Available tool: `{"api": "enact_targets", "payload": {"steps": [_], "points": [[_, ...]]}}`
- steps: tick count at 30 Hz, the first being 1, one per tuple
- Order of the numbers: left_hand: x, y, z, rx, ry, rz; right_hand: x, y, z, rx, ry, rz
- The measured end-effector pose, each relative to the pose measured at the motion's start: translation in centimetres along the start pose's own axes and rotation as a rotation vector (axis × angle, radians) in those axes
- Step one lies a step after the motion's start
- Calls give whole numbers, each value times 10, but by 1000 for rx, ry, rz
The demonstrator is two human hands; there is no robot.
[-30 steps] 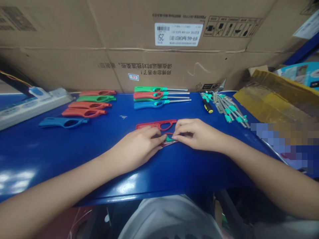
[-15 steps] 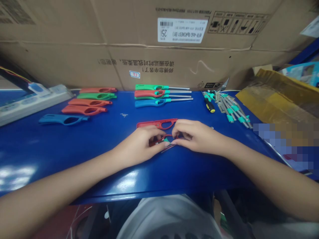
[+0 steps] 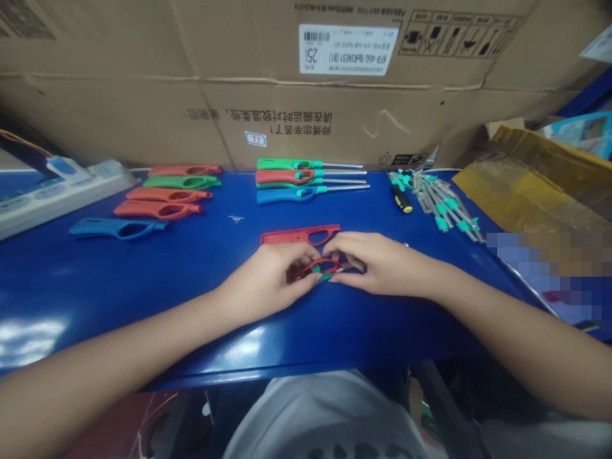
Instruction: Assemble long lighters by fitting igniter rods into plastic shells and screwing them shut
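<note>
Both hands part-curled, thumbs opposite fingers. Left hand (image 3: 276,271) pinches red handle half (image 3: 329,260); right hand (image 3: 377,262) grips same half at narrow end, thumb tip by green piece (image 3: 326,277). Held half between hands, just above blue table (image 3: 287,338), near matching red half (image 3: 287,236). Change: held half tipped up, loop and green piece now more exposed between thumbs. Suggests parts being adjusted together; seating unclear, fingers hide it.
</note>
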State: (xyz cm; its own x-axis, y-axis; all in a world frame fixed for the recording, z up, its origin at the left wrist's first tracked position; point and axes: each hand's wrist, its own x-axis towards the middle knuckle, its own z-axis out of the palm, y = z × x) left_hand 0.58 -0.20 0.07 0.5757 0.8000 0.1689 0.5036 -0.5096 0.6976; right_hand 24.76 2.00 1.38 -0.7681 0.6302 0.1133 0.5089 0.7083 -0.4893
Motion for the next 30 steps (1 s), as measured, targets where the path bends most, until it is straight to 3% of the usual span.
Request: {"api": "enact_targets", "payload": {"steps": [18, 30], "points": [[3, -1, 0, -52, 66, 27, -1, 6, 10, -163, 50, -148], [5, 0, 2, -88, 70, -22, 1, 3, 10, -125, 78, -123]]}}
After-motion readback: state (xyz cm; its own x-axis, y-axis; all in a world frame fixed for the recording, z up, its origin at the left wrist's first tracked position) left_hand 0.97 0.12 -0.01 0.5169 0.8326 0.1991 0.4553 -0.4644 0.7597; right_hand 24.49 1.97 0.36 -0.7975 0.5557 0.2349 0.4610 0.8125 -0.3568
